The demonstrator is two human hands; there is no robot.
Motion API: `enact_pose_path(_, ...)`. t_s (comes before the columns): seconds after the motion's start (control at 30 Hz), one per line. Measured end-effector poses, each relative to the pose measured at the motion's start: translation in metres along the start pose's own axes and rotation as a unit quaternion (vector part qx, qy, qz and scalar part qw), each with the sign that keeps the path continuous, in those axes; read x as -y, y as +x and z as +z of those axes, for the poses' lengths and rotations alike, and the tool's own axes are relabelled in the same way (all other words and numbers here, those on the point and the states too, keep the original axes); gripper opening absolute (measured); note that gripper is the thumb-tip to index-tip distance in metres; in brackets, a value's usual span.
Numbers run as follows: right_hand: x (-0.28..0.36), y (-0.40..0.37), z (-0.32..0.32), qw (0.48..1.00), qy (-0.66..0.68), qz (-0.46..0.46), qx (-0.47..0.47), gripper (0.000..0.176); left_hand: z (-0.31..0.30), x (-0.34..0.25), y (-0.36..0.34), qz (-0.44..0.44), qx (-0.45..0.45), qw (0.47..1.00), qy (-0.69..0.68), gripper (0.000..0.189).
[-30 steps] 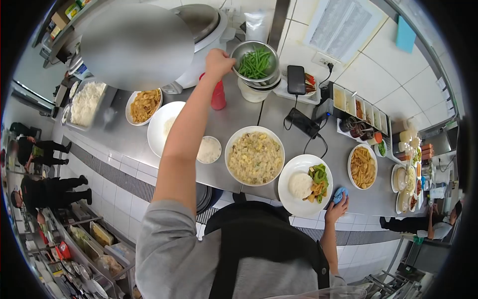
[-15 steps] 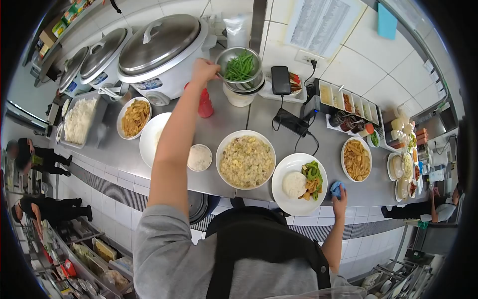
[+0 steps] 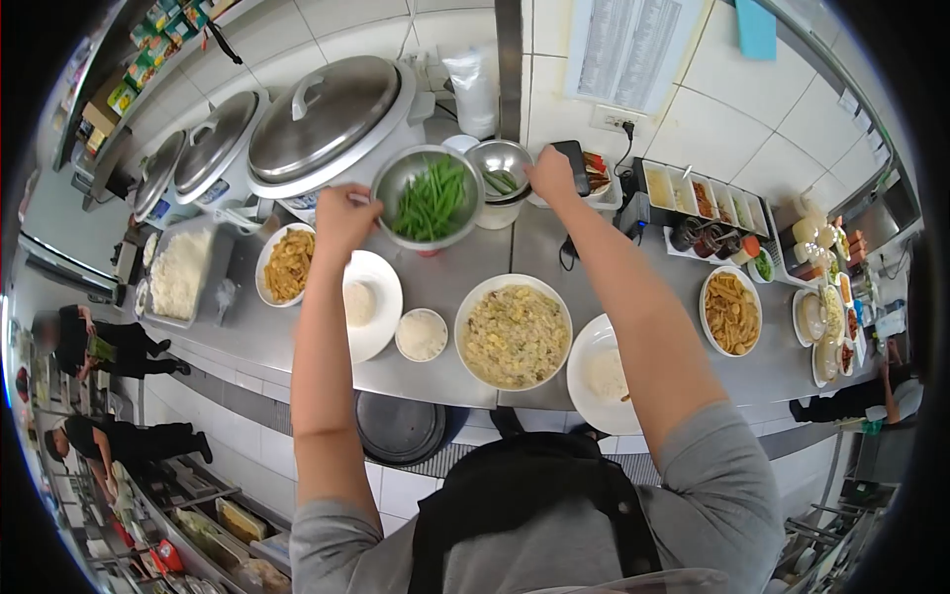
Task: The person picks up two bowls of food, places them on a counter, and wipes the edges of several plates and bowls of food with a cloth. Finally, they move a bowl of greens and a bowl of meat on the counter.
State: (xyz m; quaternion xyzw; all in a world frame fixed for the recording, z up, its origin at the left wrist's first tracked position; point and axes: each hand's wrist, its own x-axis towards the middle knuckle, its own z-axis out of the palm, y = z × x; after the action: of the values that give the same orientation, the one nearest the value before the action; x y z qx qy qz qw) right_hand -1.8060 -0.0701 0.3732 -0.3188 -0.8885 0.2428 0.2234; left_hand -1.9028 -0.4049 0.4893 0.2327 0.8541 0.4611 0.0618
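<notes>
My left hand grips the rim of a metal bowl, which is raised over the counter with green beans in it. My right hand is closed at the rim of a smaller metal bowl, with a few green pieces inside. This smaller bowl sits on top of a pale round container. Only a sliver of the red bottle shows below the raised bowl. Below my right forearm is a white plate with rice; the arm hides its other food.
A large bowl of fried rice, a small bowl of rice and a plate with a rice mound stand along the counter. Rice cookers line the back left. A condiment rack is at the right. Other people stand farther off.
My left hand has lifted the green-bean bowl off the stack and brought it left and nearer. My right hand has moved from the blue cloth to the smaller bowl, now uncovered.
</notes>
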Motion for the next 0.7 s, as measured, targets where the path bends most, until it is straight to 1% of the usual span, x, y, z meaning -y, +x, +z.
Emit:
enact_pose_path(0.03, 0.004, 0.008, 0.005, 0.999, -0.003, 0.039, 0.018, 0.034, -0.002, 0.005, -0.011, -0.013, 0.015, 0.999, -0.031, 0.019)
enact_pose_path(0.07, 0.006, 0.016, 0.010, 0.998, -0.002, 0.055, 0.027, 0.034, 0.000, 0.011, -0.020, -0.027, 0.030, 0.997, -0.064, 0.019)
enact_pose_path(0.13, 0.000, 0.029, 0.024, 0.995, -0.006, 0.087, 0.050, 0.034, 0.009, 0.022, -0.034, -0.017, 0.045, 0.992, -0.120, 0.019)
enact_pose_path(0.23, 0.002, 0.047, 0.015, 0.976, 0.085, 0.124, 0.159, 0.029, 0.025, 0.022, -0.045, -0.039, 0.082, 0.992, -0.085, 0.019)
enact_pose_path(0.3, 0.017, 0.046, -0.009, 0.978, 0.171, 0.092, 0.072, 0.023, 0.039, 0.028, -0.041, -0.044, 0.112, 0.990, -0.079, 0.021)
enact_pose_path(0.33, 0.028, 0.045, -0.027, 0.974, 0.213, 0.075, 0.029, 0.020, 0.050, 0.035, -0.034, -0.025, 0.108, 0.991, -0.069, 0.022)
enact_pose_path(0.4, 0.051, 0.046, -0.069, 0.972, 0.233, -0.008, -0.019, 0.016, 0.073, 0.043, -0.017, 0.013, 0.099, 0.994, -0.047, 0.024)
enact_pose_path(0.47, 0.079, 0.039, -0.113, 0.975, 0.205, -0.078, -0.042, 0.017, 0.095, 0.034, 0.003, 0.014, 0.063, 0.996, -0.065, 0.025)
enact_pose_path(0.5, 0.088, 0.037, -0.124, 0.973, 0.191, -0.113, -0.054, 0.017, 0.107, 0.029, 0.014, 0.016, 0.046, 0.996, -0.074, 0.025)
enact_pose_path(0.53, 0.091, 0.036, -0.127, 0.970, 0.140, -0.171, -0.099, 0.019, 0.121, 0.026, 0.027, 0.013, 0.012, 0.997, -0.079, 0.023)
enact_pose_path(0.6, 0.097, 0.033, -0.132, 0.941, 0.036, -0.280, -0.186, 0.023, 0.150, 0.025, 0.052, 0.008, -0.053, 0.995, -0.088, 0.018)
enact_pose_path(0.63, 0.102, 0.025, -0.131, 0.955, 0.018, -0.255, -0.152, 0.026, 0.162, 0.027, 0.059, -0.003, -0.074, 0.996, -0.059, 0.017)
enact_pose_path(0.7, 0.104, 0.007, -0.116, 0.958, -0.056, -0.259, -0.110, 0.022, 0.183, 0.031, 0.070, -0.025, -0.114, 0.993, -0.002, 0.016)
